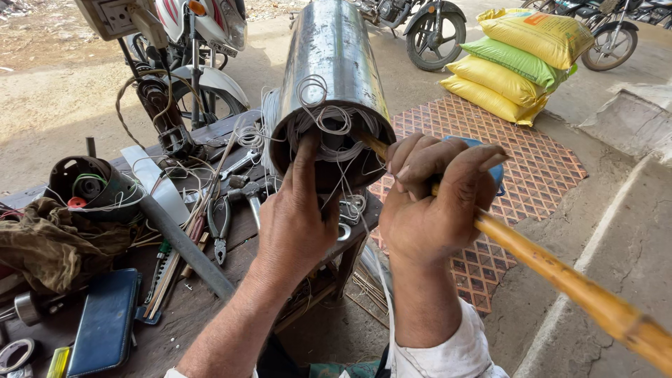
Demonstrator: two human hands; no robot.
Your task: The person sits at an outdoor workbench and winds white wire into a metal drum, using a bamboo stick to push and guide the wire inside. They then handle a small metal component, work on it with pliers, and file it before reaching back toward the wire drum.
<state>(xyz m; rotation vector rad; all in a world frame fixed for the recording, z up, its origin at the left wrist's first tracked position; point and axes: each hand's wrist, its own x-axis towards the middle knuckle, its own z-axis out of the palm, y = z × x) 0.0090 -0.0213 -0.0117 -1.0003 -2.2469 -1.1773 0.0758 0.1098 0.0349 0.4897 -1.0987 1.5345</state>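
A shiny steel motor cylinder [332,63] lies pointing toward me, its open end stuffed with white winding wires [329,129]. My left hand [294,224] presses its fingers into the wires at the lower rim of that opening. My right hand [437,199] is shut around a long yellow bamboo stick [560,276], whose tip goes into the cylinder's mouth on the right side. The stick runs off toward the lower right corner.
A dark wooden workbench [210,301] carries pliers [220,227], a grey pipe [185,245], a blue wallet [105,322], a rag [49,245] and a black motor housing [87,182]. Motorcycles [203,42] and stacked yellow and green sacks [521,59] stand beyond a patterned mat [532,157].
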